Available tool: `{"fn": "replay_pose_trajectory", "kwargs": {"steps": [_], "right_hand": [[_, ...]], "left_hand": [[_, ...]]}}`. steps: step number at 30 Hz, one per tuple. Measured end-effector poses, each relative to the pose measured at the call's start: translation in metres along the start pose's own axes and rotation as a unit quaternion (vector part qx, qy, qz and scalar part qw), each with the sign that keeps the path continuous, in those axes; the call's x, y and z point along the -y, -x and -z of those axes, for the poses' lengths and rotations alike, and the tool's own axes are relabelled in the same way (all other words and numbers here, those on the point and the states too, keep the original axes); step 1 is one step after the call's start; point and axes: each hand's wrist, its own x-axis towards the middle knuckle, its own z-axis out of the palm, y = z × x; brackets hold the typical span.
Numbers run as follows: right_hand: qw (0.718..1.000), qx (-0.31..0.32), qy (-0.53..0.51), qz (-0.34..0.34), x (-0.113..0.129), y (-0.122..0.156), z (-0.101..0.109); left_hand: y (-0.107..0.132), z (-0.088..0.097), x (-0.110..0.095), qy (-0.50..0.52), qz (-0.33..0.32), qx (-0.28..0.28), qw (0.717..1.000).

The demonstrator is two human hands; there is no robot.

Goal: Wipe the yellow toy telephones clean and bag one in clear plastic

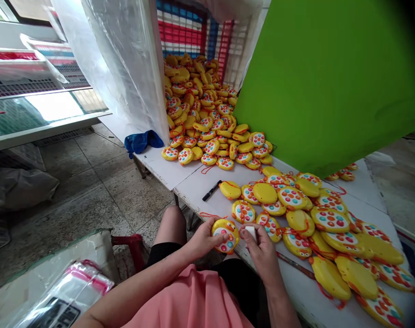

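Note:
My left hand [202, 240] grips a yellow duck-shaped toy phone [225, 235] with coloured buttons, held at the near edge of the white table [194, 187]. An orange cord trails from the toy. My right hand [258, 248] is closed on a small white object [250, 232] right beside the toy. Just beyond my hands, more yellow toy phones [296, 205] lie spread over the table, some face up, some face down.
A big heap of the same toys [200, 109] fills the far end against clear plastic sheeting [125, 59]. A black marker [211, 190] and a blue cloth [142, 140] lie on the table. A green board [330, 77] stands at right. A red stool [132, 248] and bagged items [67, 291] sit left.

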Motion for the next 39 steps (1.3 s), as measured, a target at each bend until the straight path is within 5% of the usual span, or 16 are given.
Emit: {"fn": "replay_pose_trajectory", "kwargs": {"steps": [7,20,27,33,39], "right_hand": [[0.983,0.084,0.084,0.14,0.016,-0.002,-0.016],[0.994,0.073,0.076,-0.019,0.015,-0.014,-0.034],[0.991,-0.01,-0.058,-0.121,-0.002,-0.016,-0.022],[0.986,-0.109,-0.095,-0.082,-0.012,-0.012,-0.017],[0.993,-0.064,-0.05,-0.092,-0.014,0.0,-0.013]], "left_hand": [[0.007,-0.007,0.0,-0.069,-0.032,0.009,0.997],[0.025,-0.023,-0.007,-0.268,-0.08,-0.049,0.959],[0.016,-0.007,-0.001,-0.047,0.037,0.046,0.997],[0.005,0.0,-0.003,-0.024,0.074,0.024,0.997],[-0.007,0.002,-0.004,-0.031,0.054,0.012,0.998]]}}
